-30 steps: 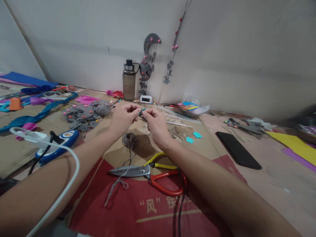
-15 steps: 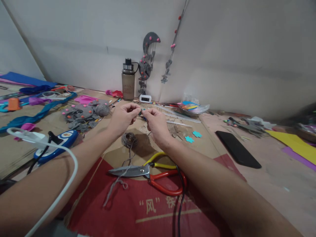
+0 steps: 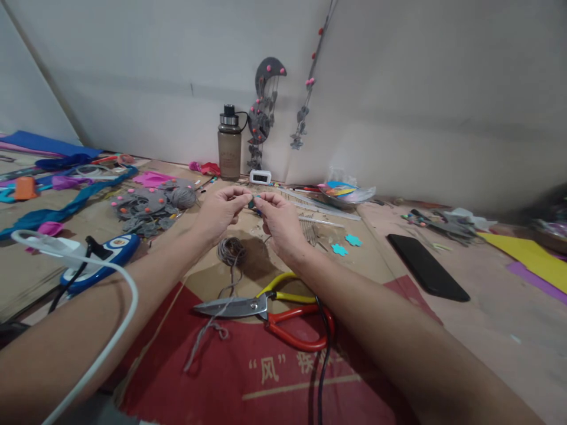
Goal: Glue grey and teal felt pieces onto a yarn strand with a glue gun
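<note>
Left hand: (image 3: pixel 220 212) thumb and forefinger are pinched pretty much all the way together, and one side of a small teal piece (image 3: pixel 253 202) is held in the tips; the other fingers are curled in.
Right hand: (image 3: pixel 283 224) same deal, a tight little pinch, with the other side of the teal piece held in it.
Teal piece, where: it's held up right between the two pinches, over the brown part of the cardboard (image 3: pixel 199 354), with the hands nearly touching.
Teal piece, looks: tiny, dark blue-green, mostly covered by fingertips, so its full shape can't really be made out.
Yarn: a loose greyish ball (image 3: pixel 231 252) is left on the cardboard on the near side of the hands, its loose end trailed across the scissor blades.
Scissors: (image 3: pixel 248 307) laid flat on the cardboard between the forearms, one yellow handle, one red, blades pointed left.
Flowers: two bright turquoise cutouts (image 3: pixel 340 250) are set side by side to the right of the right hand.
Phone: (image 3: pixel 427 267) black, laid down farther right.
Back: a bottle (image 3: pixel 230 154) is stood upright by the wall, with a little white clock (image 3: pixel 260 177) just beside it.
</note>
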The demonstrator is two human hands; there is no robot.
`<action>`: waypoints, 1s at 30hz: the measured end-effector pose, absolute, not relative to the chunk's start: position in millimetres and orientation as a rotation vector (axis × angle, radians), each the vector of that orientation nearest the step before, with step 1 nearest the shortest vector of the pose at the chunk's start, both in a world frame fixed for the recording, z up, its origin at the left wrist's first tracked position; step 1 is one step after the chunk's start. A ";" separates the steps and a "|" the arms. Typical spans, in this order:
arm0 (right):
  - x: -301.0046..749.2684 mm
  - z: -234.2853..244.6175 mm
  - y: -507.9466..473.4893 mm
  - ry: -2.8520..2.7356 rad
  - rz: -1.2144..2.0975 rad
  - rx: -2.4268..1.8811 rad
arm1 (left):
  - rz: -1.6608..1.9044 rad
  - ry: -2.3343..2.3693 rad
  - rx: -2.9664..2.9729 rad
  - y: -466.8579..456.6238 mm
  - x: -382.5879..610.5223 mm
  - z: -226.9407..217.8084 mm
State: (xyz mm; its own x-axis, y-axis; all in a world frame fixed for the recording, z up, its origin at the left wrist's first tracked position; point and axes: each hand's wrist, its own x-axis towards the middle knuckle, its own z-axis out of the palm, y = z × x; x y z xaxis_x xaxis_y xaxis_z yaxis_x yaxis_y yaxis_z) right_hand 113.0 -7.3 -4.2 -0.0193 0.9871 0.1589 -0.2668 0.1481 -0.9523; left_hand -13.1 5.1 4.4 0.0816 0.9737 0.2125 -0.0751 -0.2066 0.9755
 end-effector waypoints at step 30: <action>113.3 -18.3 -3.7 -1.218 1.083 -0.925 | 1.267 1.196 1.617 3.7 -20.2 6.9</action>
State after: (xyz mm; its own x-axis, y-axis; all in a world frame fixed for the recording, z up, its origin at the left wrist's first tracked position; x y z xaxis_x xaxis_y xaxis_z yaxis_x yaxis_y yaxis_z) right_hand 113.3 -3.7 -18.3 0.0179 0.9681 0.2501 -0.1347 0.2502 -0.9588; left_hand -20.2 3.7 6.9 0.0752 0.9583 0.2756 0.2202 -0.2855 0.9327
